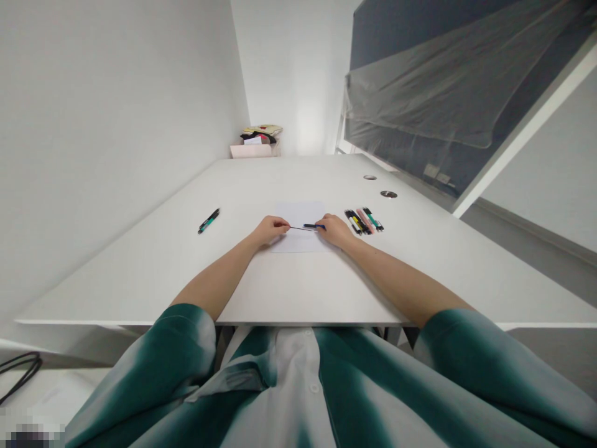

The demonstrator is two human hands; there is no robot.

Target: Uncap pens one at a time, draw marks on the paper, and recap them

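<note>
Over a sheet of white paper (298, 244), my two hands face each other. My left hand (269, 230) is closed in a pinch on the end of a thin dark pen refill (298, 228), which points right toward the other hand. Between the fingers of my right hand (336, 231) is a dark blue pen barrel (310, 226), sticking out to the left just above the refill. Whether the refill's far tip touches the barrel or the right fingers is too small to tell.
Right of the paper lies a row of several pens (364, 221) in different colours. Black and green pens (209, 221) lie at the left. Two round metal table inserts (388, 194) sit farther back right. A pink box (252, 150) with folded items stands at the far end.
</note>
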